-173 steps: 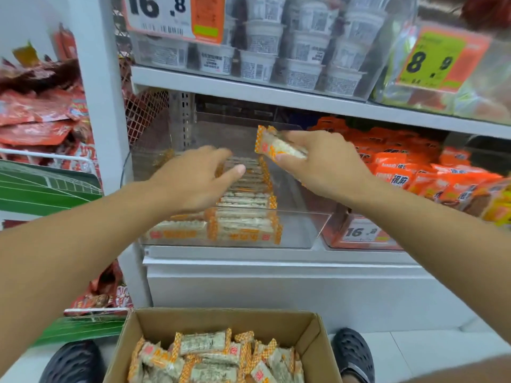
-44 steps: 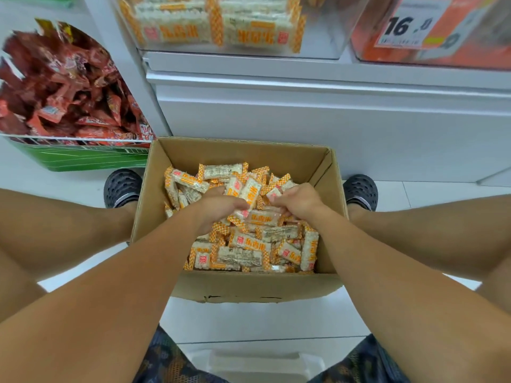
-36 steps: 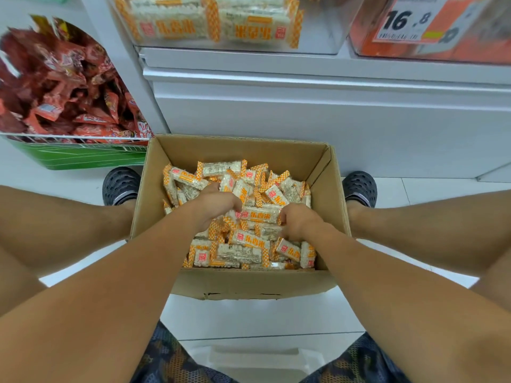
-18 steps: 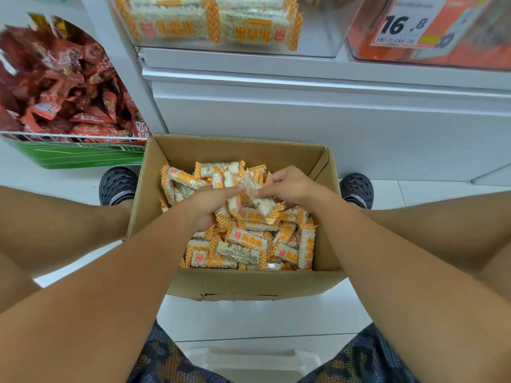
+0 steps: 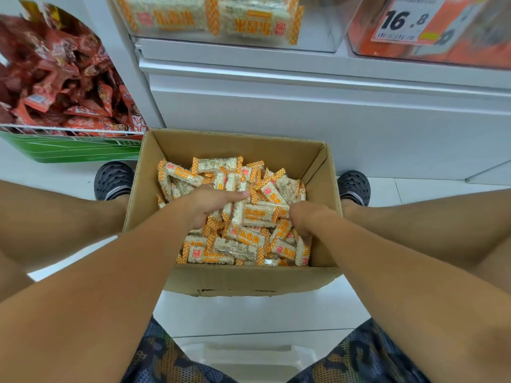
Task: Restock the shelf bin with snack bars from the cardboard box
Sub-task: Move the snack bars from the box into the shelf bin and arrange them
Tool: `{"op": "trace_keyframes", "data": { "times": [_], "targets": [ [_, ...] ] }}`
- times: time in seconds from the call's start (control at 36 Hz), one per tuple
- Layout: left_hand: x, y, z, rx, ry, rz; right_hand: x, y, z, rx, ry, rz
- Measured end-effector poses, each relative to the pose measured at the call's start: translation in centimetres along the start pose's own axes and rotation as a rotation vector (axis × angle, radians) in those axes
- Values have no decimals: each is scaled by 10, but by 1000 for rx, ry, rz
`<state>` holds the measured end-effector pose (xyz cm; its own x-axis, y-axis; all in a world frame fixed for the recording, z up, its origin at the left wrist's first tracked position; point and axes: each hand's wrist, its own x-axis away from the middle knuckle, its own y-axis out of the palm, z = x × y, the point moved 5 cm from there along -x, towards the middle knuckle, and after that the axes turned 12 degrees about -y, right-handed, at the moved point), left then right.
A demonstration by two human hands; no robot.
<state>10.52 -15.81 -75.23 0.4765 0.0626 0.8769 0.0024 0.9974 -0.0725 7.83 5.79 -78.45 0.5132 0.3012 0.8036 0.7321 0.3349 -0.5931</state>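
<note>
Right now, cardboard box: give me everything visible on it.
The box is plain brown corrugated cardboard, open-topped, upright on the white floor below the shelf, between the person's shoes. A flap is folded down inside its right wall. The near wall has a small tear. Orange-and-white snack bars partly fill it. The left hand and right hand reach into the bars.

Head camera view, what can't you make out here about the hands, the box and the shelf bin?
- Right hand: fingers buried among snack bars; its grip is hidden.
- Left hand: its own back hides the fingers' grip.
- Cardboard box: depth hidden by bars.
- Shelf bin: cut off by the top edge; fill level unknown.
</note>
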Motion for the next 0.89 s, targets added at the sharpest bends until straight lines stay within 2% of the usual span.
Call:
{"op": "trace_keyframes", "data": {
  "times": [0.14,0.22,0.28,0.33,0.42,0.5,0.58,0.67,0.81,0.89],
  "targets": [
    [2,1,0,35,-8,-39,2,-21,-10,-38,-33,63],
    [4,0,3,109,-18,-105,15,-72,-2,-343,-109,151],
    [3,-6,5,160,-20,-148,36,-105,3,-542,-236,232],
    [-6,-12,5,191,-37,-222,58,-126,4,-710,-368,244],
    [-5,-12,7,190,-91,-328,66,-135,1,-887,-482,264],
    [25,2,17,167,-57,-424,59,-138,-7,-1003,-527,386],
    [33,14,18,214,-33,-541,53,-132,-18,-1148,-611,422],
    [33,14,15,189,-34,-553,51,-126,-22,-1216,-593,469],
    [30,10,17,128,-55,-499,47,-116,-29,-1181,-618,355],
    [34,14,22,179,-37,-524,44,-110,-38,-1358,-704,191]
  ]
}}
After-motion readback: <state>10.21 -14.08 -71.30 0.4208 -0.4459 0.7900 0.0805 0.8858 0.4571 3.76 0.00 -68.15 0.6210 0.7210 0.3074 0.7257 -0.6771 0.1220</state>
